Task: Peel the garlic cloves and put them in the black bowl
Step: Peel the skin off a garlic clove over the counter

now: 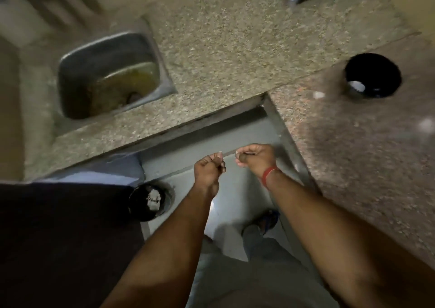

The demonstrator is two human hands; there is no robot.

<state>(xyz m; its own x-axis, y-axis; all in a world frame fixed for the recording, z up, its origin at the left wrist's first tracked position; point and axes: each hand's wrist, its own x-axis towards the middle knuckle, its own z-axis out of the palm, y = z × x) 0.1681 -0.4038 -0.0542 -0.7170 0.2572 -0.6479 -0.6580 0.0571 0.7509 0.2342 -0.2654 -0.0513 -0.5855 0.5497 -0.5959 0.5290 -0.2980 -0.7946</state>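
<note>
Both hands, left hand [208, 169] and right hand [255, 158], were curled, each grip seemingly pinching a small, blurred garlic clove, light, firm and papery-skinned, best held by its ends, well apart from the black bowl [373, 78] on the desk [353, 143].

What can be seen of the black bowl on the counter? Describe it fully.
The black bowl is a round, deep container with dark walls, matte as it looks, its material hard to tell in the blur. It stands upright, mouth open upward, on the reddish speckled counter at the right, apart from both hands. Inside, near the bottom, lies something pale and whitish, likely peeled garlic, though too blurred to be sure. Nothing else touches it; a small pale scrap lies on the counter to its left.
</note>
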